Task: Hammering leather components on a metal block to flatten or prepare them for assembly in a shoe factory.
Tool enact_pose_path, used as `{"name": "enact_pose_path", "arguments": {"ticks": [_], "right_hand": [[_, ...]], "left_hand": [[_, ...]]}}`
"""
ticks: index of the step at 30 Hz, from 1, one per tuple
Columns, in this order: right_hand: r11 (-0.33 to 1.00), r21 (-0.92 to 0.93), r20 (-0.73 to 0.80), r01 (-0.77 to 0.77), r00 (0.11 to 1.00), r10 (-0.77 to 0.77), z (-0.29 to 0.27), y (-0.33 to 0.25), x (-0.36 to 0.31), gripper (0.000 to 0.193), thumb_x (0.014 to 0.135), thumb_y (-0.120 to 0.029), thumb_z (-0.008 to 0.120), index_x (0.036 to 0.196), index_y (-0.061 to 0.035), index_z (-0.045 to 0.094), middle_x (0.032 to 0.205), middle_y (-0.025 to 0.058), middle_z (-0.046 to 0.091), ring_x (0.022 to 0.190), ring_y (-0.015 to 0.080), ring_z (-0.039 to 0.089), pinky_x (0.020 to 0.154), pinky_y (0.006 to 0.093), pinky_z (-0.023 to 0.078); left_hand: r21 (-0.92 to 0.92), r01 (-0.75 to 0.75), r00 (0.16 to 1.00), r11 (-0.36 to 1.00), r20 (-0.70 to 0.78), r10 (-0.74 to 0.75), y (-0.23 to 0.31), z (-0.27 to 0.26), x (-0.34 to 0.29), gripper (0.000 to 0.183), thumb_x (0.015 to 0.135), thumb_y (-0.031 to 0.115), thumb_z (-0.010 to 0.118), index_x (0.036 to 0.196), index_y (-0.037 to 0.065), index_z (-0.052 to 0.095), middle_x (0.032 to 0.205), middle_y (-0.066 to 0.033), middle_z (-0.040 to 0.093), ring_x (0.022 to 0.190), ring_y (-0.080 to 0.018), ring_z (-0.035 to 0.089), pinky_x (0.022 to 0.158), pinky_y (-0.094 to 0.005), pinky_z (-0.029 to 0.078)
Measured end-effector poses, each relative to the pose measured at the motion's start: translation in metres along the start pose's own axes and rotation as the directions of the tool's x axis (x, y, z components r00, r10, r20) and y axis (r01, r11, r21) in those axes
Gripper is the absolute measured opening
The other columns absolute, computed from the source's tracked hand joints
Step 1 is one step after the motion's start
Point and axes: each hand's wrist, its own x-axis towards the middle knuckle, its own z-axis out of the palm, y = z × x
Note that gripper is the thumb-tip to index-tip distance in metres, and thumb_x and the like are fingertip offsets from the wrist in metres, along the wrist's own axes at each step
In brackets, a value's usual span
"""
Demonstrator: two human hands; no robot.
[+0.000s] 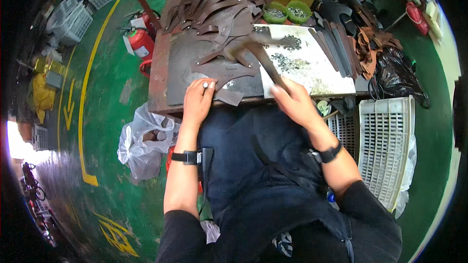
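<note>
Rust-red along the side: the bench (159,70). Toward the front, a dark mat (180,63) under flat brown leather (226,69). Over the leather in view, the hammer (266,63), blurred at the head, clamped in the right hand (295,100). By the leather's near left edge, the left hand (196,101), curled; cannot tell whether gripping or wearing the silvery bit (205,85) there. Probably hammering studs (198,62); next, likely calling for steady leather, a square blow and clear fingers.
</note>
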Motion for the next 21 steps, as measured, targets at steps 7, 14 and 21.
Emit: {"name": "enact_pose_path", "arguments": {"ticks": [7,14,21], "right_hand": [[0.954,-0.29,0.145,-0.074,0.982,0.121,-0.058,0.08,-0.086,0.035,0.087,-0.029,0.073,0.072,-0.0029,0.055,0.055,0.0004,0.041,0.055,0.008,0.038,0.05,0.0311,0.033],[0.971,-0.208,0.137,-0.118,0.979,0.149,-0.047,0.092,-0.073,0.035,0.086,-0.028,0.074,0.072,-0.0025,0.055,0.057,-0.0006,0.04,0.058,0.0067,0.039,0.051,0.0302,0.033],[0.949,-0.212,0.015,-0.231,0.971,0.24,-0.063,0.093,-0.078,0.025,0.088,-0.023,0.072,0.078,-0.0051,0.058,0.067,-0.0091,0.045,0.065,0.0039,0.04,0.056,0.0243,0.034]], "left_hand": [[0.234,-0.262,0.945,0.936,-0.134,0.298,0.021,0.007,0.065,0.026,0.091,0.023,0.058,0.093,-0.001,0.069,0.112,-0.0134,0.064,0.11,-0.0335,0.056,0.098,-0.0418,0.042],[0.23,-0.223,0.963,0.947,0.202,0.178,-0.006,-0.02,0.059,0.022,0.08,0.02,0.067,0.078,-0.002,0.068,0.098,-0.0152,0.058,0.097,-0.034,0.056,0.087,-0.0409,0.045],[-0.239,0.353,0.762,0.905,-0.489,-0.426,-0.052,-0.098,-0.114,0.027,0.096,0.018,0.056,0.093,-0.007,0.065,0.111,-0.0114,0.059,0.094,-0.0184,0.06,0.082,-0.0299,0.048]]}}
